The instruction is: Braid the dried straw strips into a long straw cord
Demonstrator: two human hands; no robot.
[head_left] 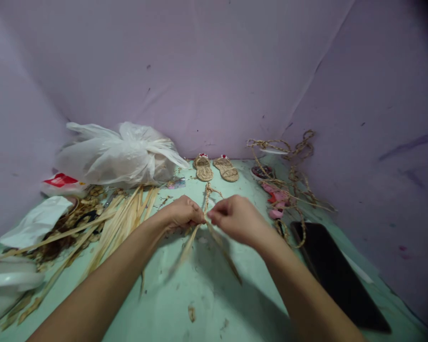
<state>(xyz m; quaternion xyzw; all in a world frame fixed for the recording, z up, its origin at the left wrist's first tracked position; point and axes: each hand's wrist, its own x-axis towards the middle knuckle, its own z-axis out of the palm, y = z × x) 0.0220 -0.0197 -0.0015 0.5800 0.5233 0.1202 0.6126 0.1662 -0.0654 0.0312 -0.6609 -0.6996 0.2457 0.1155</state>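
Note:
Near the middle of the table, both hands meet at a short braid [207, 195] of tan plant fibre. My left hand [185, 212] pinches the braid at its lower end, fingers closed. My right hand [231, 216] is closed too, thumb and fingertips together at a fibre strand just beside the braid. Two loose fibre strands [224, 251] hang from the braid towards me, spread apart, the left one blurred. Beyond the braid lie two small woven sandals [203, 167] with red and white trim at one end.
Long pale fibre strips [123, 225] and brown scraps lie at left, below a tied white plastic bag [128, 156]. A white container [10, 282] stands at front left. On the right are a braided cord [299, 190], pink pieces [280, 197] and a black phone-like slab [338, 273]. Purple walls enclose the table.

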